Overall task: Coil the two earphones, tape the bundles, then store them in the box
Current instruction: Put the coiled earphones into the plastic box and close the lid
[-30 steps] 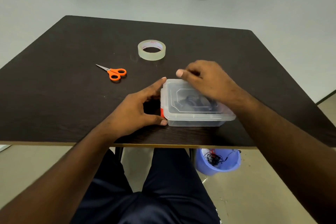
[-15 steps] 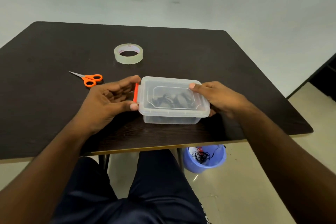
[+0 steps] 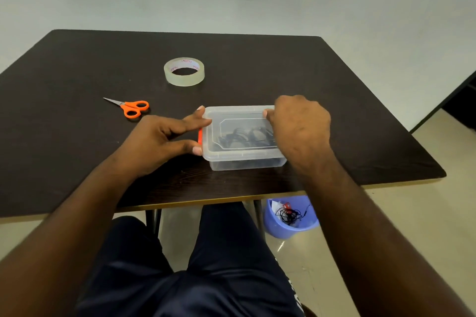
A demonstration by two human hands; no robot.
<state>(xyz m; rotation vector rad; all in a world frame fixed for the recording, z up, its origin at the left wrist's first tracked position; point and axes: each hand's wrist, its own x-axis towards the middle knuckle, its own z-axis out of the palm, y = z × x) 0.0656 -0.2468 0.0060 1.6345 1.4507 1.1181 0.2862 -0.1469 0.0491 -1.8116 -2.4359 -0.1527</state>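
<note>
A clear plastic box [image 3: 242, 162] with its lid [image 3: 239, 113] on sits near the table's front edge. Dark coiled earphones [image 3: 240, 136] show through the lid. An orange latch [image 3: 200, 135] is on the box's left end. My left hand [image 3: 154, 144] holds that left end between index finger and thumb, on either side of the latch. My right hand [image 3: 301, 126] lies over the right end of the lid, its fingers curled down over the edge and hiding that end.
A roll of clear tape [image 3: 184, 72] lies flat behind the box. Orange-handled scissors [image 3: 131, 108] lie to the left of it. The dark table [image 3: 77, 157] ends just before my lap. A blue bin [image 3: 280, 230] with tangled cables stands on the floor beneath.
My right hand has risen from the box's right side onto the top of the lid's right end. My left hand stays at the latch end.
</note>
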